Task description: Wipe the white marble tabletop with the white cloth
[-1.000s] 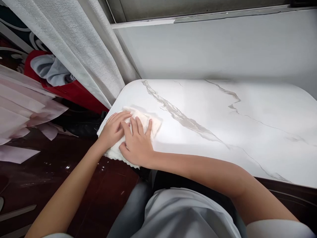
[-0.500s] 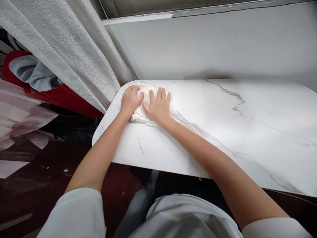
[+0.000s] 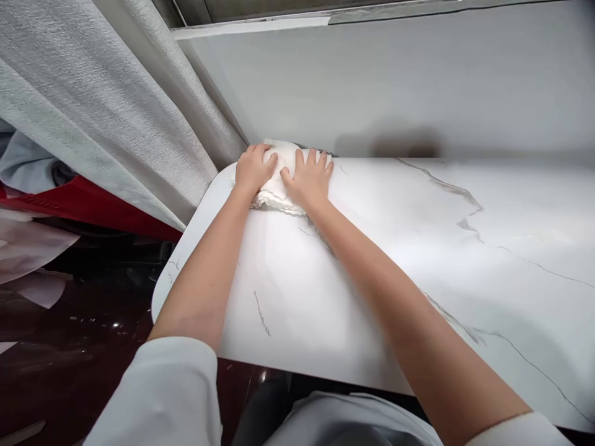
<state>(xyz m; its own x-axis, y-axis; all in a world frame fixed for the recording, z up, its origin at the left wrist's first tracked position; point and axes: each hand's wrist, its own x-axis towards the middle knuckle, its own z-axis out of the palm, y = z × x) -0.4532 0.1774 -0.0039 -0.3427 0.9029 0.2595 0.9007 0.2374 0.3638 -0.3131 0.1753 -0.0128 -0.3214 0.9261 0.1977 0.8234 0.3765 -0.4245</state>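
A white cloth [image 3: 279, 197] with a ruffled edge lies bunched on the white marbled table [image 3: 297, 297], against its back edge near the left corner. Flat on the cloth's right part rests my right hand [image 3: 310, 181], its fingers spread wide. My left hand [image 3: 253, 170] presses on the cloth's left side, its thumb held apart and its fingers slightly bent over the fabric. Both hands are open on top of the cloth, a short gap between the two thumbs.
Behind the table rises a pale grey wall [image 3: 297, 87]. A grey curtain [image 3: 134, 93] hangs close to the left corner. Beyond it are a red bag or basket with cloth inside [image 3: 111, 207] and a dark, shiny floor [image 3: 69, 371].
Both hands have pushed the cloth away from me to the table's back edge, where it now meets the wall. My view has tilted and shifted slightly.
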